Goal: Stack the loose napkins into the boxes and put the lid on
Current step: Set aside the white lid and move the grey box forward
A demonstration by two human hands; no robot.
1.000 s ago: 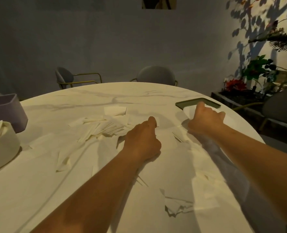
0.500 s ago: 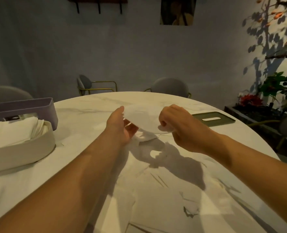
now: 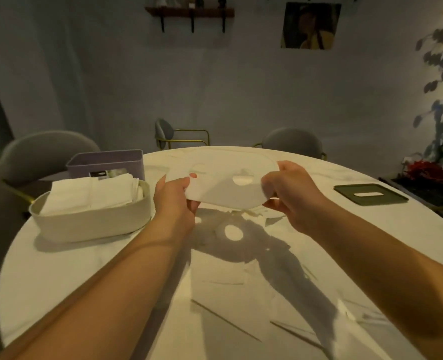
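Note:
I hold a white oval lid [image 3: 225, 175] with a round hole in its middle above the table. My left hand [image 3: 174, 200] grips its left end and my right hand [image 3: 290, 197] grips its right end. A white oval box [image 3: 90, 219] stands at the left, filled with stacked white napkins [image 3: 93, 192]. Behind it stands a purple box [image 3: 106, 162]. Loose napkins [image 3: 241, 289] lie spread over the table beneath and in front of my arms.
A dark green lid [image 3: 369, 197] with a slot lies at the table's right edge. Grey chairs [image 3: 293, 141] stand round the far side of the round marble table [image 3: 59, 268]. Plants [image 3: 428, 170] stand at the right.
Both hands have lifted the white lid off the table and hold it up higher and wider. The view has tilted up and left, bringing the filled white box into sight.

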